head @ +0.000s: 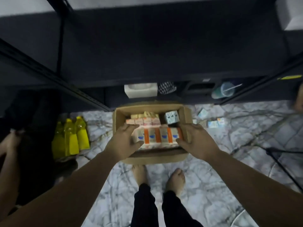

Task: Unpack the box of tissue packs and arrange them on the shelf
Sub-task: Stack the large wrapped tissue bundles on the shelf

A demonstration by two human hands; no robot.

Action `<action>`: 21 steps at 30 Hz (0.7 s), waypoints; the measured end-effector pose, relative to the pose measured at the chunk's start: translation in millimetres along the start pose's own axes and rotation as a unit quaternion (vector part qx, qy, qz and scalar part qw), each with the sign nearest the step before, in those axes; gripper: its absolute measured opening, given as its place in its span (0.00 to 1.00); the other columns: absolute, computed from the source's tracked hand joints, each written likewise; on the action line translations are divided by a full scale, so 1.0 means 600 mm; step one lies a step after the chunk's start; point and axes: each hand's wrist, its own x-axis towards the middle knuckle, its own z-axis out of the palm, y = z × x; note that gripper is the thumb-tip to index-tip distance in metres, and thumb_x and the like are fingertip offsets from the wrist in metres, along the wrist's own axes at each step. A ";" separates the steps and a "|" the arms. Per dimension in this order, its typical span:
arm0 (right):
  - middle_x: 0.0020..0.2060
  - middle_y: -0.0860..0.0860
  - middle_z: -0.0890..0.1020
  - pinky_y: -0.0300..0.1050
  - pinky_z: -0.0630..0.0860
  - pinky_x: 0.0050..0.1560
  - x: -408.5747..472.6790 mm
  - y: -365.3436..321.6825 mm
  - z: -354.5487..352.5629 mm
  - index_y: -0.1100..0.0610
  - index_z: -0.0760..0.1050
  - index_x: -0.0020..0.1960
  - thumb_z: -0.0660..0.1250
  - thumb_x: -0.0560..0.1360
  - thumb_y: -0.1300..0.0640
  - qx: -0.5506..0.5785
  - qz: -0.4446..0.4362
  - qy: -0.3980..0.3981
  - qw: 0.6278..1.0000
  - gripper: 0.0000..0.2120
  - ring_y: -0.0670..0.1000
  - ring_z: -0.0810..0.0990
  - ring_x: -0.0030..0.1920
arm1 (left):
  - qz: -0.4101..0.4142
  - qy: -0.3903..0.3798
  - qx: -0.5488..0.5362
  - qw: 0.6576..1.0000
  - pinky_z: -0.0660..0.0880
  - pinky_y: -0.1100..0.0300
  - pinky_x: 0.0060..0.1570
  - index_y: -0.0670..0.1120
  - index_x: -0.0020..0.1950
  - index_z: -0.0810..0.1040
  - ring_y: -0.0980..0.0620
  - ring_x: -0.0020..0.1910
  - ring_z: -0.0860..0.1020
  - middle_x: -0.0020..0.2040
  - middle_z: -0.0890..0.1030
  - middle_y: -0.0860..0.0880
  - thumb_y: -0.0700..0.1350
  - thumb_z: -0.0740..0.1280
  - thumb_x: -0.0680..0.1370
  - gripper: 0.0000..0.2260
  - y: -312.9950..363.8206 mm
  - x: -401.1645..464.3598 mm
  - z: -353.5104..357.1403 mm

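Forearms: both reach out and down from the camera toward the box on the floor; bare feet and dark trouser legs stand just behind it.
Left hand: at the left end of the front row of packs, fingers fairly straight against it, thumb spread below; its grip looks open, pressing rather than curling round.
Right hand: at the right end of the same row, thumb toward the packs, fingers laid along the box's right side; also an open grip, as far as the blur lets me tell.
Packs: orange-and-white ones stand side by side in the front row, between the two hands; a pinkish row sits behind them, some yellowish ones at the back, and a silvery cube in the far right corner.
Shelf: dark, well above and beyond the box; its broad board looks bare from here, with a white bundle at the far right edge.
Lower level: a white dispenser and a plastic cup sit under the shelf.
Floor extras: yellow bottles left of the box, a few small packs loose to its right.
Progress: early, I'd judge; the box is still mostly full, and no orange packs show on the shelf.
Step in hand: seemingly squeezing the front row between both hands to lift it out together.
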 end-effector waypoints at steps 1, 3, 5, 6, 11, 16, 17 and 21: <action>0.64 0.49 0.81 0.46 0.75 0.60 0.016 0.011 0.024 0.48 0.74 0.73 0.75 0.73 0.47 0.000 0.005 -0.015 1.000 0.30 0.54 0.78 0.62 | -0.013 -0.009 -0.002 1.000 0.70 0.53 0.64 0.53 0.77 0.70 0.46 0.71 0.71 0.71 0.74 0.49 0.58 0.74 0.75 0.31 -0.019 0.017 0.026; 0.60 0.44 0.82 0.42 0.76 0.55 0.048 0.034 0.075 0.45 0.74 0.72 0.76 0.71 0.45 0.006 0.014 -0.056 0.998 0.30 0.48 0.80 0.58 | -0.040 -0.035 -0.012 0.999 0.71 0.52 0.65 0.54 0.78 0.69 0.45 0.71 0.71 0.72 0.72 0.48 0.59 0.76 0.74 0.35 -0.056 0.052 0.075; 0.60 0.43 0.82 0.43 0.78 0.57 0.083 0.060 0.132 0.44 0.76 0.70 0.75 0.68 0.38 0.009 0.025 -0.099 0.995 0.32 0.47 0.82 0.58 | -0.071 -0.067 -0.022 0.995 0.72 0.51 0.66 0.54 0.78 0.67 0.44 0.71 0.71 0.72 0.72 0.47 0.60 0.77 0.72 0.38 -0.092 0.087 0.125; 0.62 0.46 0.83 0.47 0.80 0.59 0.102 0.075 0.164 0.44 0.76 0.70 0.72 0.66 0.32 0.006 0.032 -0.114 0.993 0.35 0.49 0.82 0.59 | -0.088 -0.078 -0.027 0.993 0.72 0.51 0.66 0.54 0.78 0.67 0.44 0.70 0.72 0.71 0.72 0.47 0.61 0.78 0.71 0.39 -0.109 0.103 0.150; 0.70 0.51 0.76 0.55 0.76 0.68 0.193 0.112 0.280 0.47 0.68 0.77 0.69 0.58 0.22 -0.048 0.038 -0.133 0.989 0.53 0.55 0.75 0.69 | -0.090 -0.111 -0.055 0.988 0.71 0.51 0.70 0.51 0.79 0.63 0.45 0.73 0.70 0.75 0.68 0.46 0.58 0.81 0.69 0.44 -0.178 0.149 0.251; 0.72 0.51 0.70 0.53 0.69 0.72 0.254 0.102 0.352 0.46 0.66 0.75 0.75 0.58 0.26 -0.077 0.016 -0.129 0.988 0.51 0.55 0.68 0.71 | -0.067 -0.086 -0.132 0.985 0.77 0.46 0.67 0.55 0.76 0.65 0.49 0.69 0.75 0.71 0.73 0.50 0.52 0.82 0.69 0.40 -0.229 0.172 0.311; 0.72 0.50 0.70 0.54 0.68 0.73 0.260 0.102 0.365 0.46 0.65 0.75 0.71 0.56 0.23 -0.078 0.013 -0.126 0.989 0.53 0.55 0.68 0.71 | -0.063 -0.073 -0.141 0.985 0.78 0.47 0.65 0.56 0.74 0.66 0.49 0.67 0.77 0.70 0.75 0.51 0.52 0.81 0.70 0.37 -0.233 0.176 0.315; 0.74 0.52 0.67 0.61 0.63 0.75 0.275 0.111 0.379 0.45 0.62 0.77 0.69 0.55 0.20 -0.103 0.015 -0.120 0.987 0.57 0.58 0.65 0.73 | -0.019 -0.038 -0.148 0.988 0.79 0.47 0.64 0.53 0.75 0.70 0.49 0.66 0.78 0.70 0.76 0.50 0.54 0.79 0.72 0.34 -0.243 0.176 0.317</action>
